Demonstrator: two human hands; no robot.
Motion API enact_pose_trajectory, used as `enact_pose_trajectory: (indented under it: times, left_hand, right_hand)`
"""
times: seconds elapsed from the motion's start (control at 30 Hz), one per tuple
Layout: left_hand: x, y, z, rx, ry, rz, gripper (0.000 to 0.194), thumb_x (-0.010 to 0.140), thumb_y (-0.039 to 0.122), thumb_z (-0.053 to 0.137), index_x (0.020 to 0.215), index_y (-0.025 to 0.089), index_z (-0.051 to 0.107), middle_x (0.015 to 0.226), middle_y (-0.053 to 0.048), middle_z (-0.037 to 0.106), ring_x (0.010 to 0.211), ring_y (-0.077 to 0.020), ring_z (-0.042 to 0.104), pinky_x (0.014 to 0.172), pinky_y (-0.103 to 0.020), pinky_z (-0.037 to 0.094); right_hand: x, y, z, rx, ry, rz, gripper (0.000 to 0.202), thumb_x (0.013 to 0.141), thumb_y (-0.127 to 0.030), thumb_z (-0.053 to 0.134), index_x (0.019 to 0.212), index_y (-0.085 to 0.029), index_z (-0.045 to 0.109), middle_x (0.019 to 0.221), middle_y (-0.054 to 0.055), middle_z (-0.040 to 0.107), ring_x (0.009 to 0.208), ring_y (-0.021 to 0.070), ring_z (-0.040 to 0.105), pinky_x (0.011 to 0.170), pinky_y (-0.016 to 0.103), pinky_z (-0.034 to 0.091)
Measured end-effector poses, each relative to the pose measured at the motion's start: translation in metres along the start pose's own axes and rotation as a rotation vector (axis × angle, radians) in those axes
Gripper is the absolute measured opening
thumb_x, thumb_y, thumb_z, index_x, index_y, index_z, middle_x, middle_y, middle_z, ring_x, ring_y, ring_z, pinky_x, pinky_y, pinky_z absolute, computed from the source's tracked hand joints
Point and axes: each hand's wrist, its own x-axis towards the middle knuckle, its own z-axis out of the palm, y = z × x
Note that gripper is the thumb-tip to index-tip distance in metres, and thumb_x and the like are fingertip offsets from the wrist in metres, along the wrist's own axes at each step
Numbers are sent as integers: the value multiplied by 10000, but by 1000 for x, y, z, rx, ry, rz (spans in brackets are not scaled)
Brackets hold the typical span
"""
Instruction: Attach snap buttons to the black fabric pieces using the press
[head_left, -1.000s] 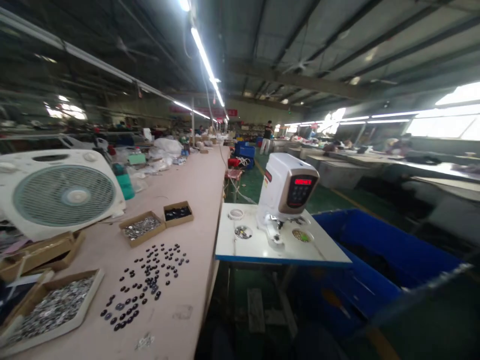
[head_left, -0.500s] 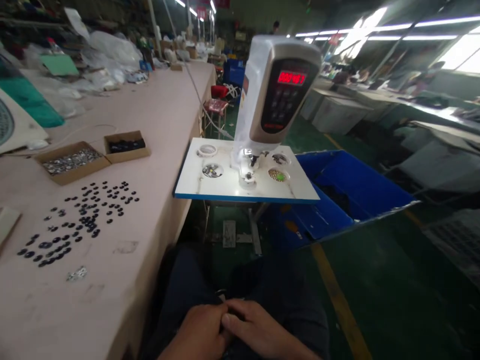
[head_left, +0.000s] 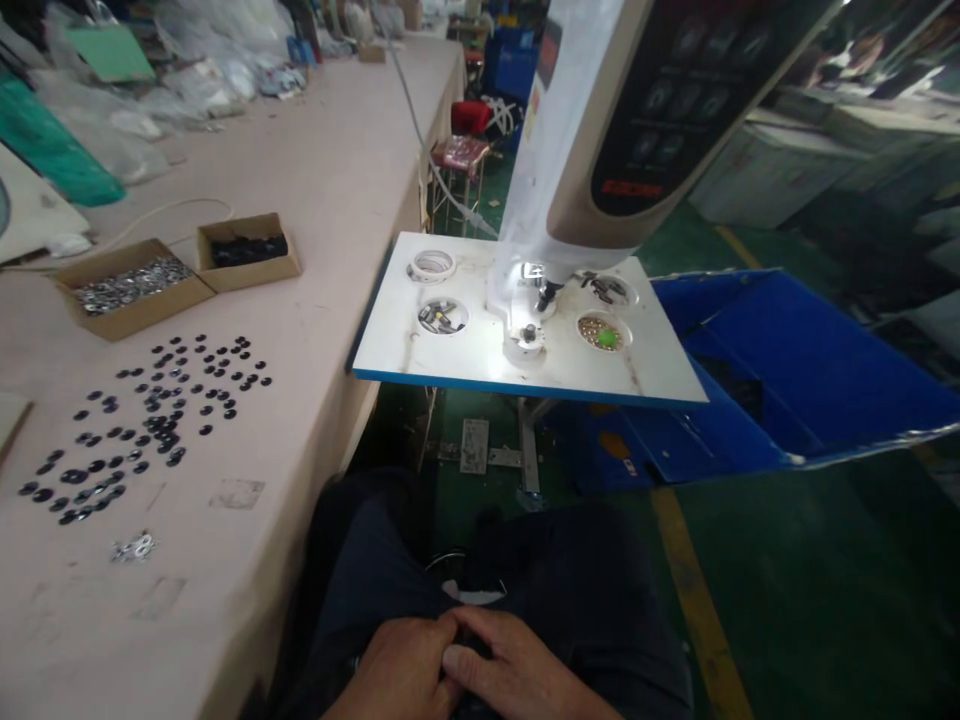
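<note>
view closer; machine [head_left: 600, 140] leans rightward (hands [head_left: 517, 662] clasped)

Fully legible text: none. Snap-fastener press [head_left: 566, 140], right of the pinkish tabletop [head_left: 337, 170]: control panel [head_left: 671, 122] with rows of pale key symbols [head_left: 688, 97], too blurred to read; red brand strip [head_left: 632, 188] at the panel's lower end, lettering indistinct. Press, left flank: orange-red label [head_left: 550, 48] and, below it, yellowish sticker [head_left: 533, 108], both unreadable. Blue bin [head_left: 847, 350], right: small white print [head_left: 630, 467] beside an orange patch [head_left: 615, 444], unreadable. Tabletop, near: faint grey rectangular mark [head_left: 236, 493], characters indiscernible.
</note>
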Motion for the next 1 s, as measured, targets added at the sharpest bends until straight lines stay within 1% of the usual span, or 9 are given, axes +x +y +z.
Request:
enact_pose_trajectory:
  times: [0.23,0.37,0.47,0.53,0.57,0.63,0.7,0.83,1.0]
  left_hand:
    - [-4,0,-3,73,64,10,304,820,264,486,1073,212,647,1030,-72,723,962,-271,669,800,-346,488]
    - [-9,2,-8,94,132,97,248,812,211,510,1016,211,649,1019,-60,708,957,-245,642,825,-330,458]
    - [-16,7,-22,111,286,167,180,883,232,480,959,221,642,956,-47,683,914,-222,613,808,-325,430]
    - [-23,11,-32,100,408,193,179,925,270,458,928,224,631,917,-42,663,885,-209,596,782,-319,414]
    - [-27,13,-37,86,458,207,172,931,273,462,917,224,626,904,-38,656,875,-202,591,772,-314,407]
    - [-35,16,-45,53,534,235,132,923,262,489,921,227,616,899,-27,650,868,-187,586,770,-304,398]
    - [-42,18,-49,27,576,242,94,904,261,529,936,233,613,907,-11,651,871,-178,590,778,-299,393]
    - [-49,20,-49,32,561,206,104,863,304,594,943,246,626,921,7,668,889,-187,607,772,-303,388]
    - [-47,28,-45,110,472,206,99,844,315,581,865,230,627,874,-15,684,852,-216,627,713,-312,394]
  right_hand:
    - [2,-10,1,-20,13,-36,225,905,-333,548,1030,-182,658,990,17,685,912,183,625,795,248,448]
    - [-5,-29,-3,-101,48,-57,208,888,-318,566,1016,-188,665,984,5,681,910,175,618,792,233,432]
    - [-15,-46,-11,-223,87,-27,283,777,-332,704,1030,-209,667,979,-16,683,886,175,611,750,220,414]
    - [-21,-55,-16,-307,112,10,333,692,-331,773,980,-200,669,922,-26,684,830,171,602,681,212,396]
    - [-22,-59,-18,-349,128,23,303,678,-320,777,928,-188,667,875,-30,679,790,163,592,646,210,379]
    - [-23,-65,-20,-437,176,20,159,720,-278,723,807,-172,644,773,-36,646,717,140,563,599,210,340]
    - [-21,-71,-20,-520,230,-33,88,762,-246,669,752,-170,627,736,-35,622,699,126,548,601,214,319]
    - [-18,-77,-14,-647,248,-107,158,815,-300,634,720,-174,617,726,-26,616,693,124,544,602,223,299]
    - [-23,-69,-3,-698,245,-88,162,837,-294,596,738,-169,626,735,-17,640,682,126,560,597,225,305]
